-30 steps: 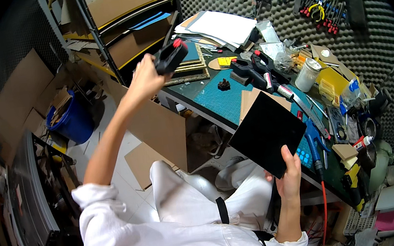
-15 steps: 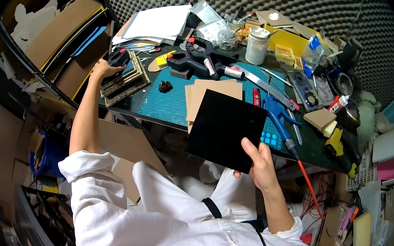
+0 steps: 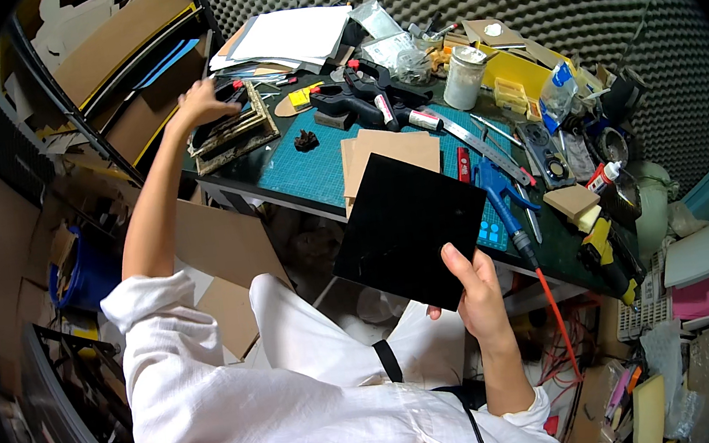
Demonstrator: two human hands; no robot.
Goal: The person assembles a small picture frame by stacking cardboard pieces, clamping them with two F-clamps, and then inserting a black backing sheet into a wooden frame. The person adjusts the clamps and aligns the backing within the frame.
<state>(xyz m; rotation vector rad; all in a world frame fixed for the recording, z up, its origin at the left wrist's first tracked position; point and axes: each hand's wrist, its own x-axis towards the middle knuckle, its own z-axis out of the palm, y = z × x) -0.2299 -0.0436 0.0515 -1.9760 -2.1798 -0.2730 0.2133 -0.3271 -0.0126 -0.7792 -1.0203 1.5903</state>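
Note:
A glossy black square panel [image 3: 413, 232] is held above my lap at the near edge of the table. My right hand [image 3: 477, 295] grips its lower right corner, thumb on top and fingers underneath. At the table's far left, my left hand [image 3: 206, 105] hovers over an old rectangular frame [image 3: 259, 131] with worn, dark edges. Its thumb stands apart from the fingers, and I see nothing in it. A black clamp with a red tip [image 3: 238, 84] lies by the frame, partly hidden behind that hand. Brown square boards [image 3: 394, 146] rest beyond the panel on the teal cutting mat [image 3: 287, 177].
Black spring clamps [image 3: 370, 95], a curved metal ruler [image 3: 478, 146], a white jar [image 3: 465, 77] and a blue air gun [image 3: 503, 208] with a red hose crowd the table. White sheets [image 3: 288, 37] are stacked at the back. A shelf of boards [image 3: 122, 60] stands left.
My left hand has lifted off the clamp and frame at the far left, its fingers loosening. My right hand keeps the black panel in nearly the same place.

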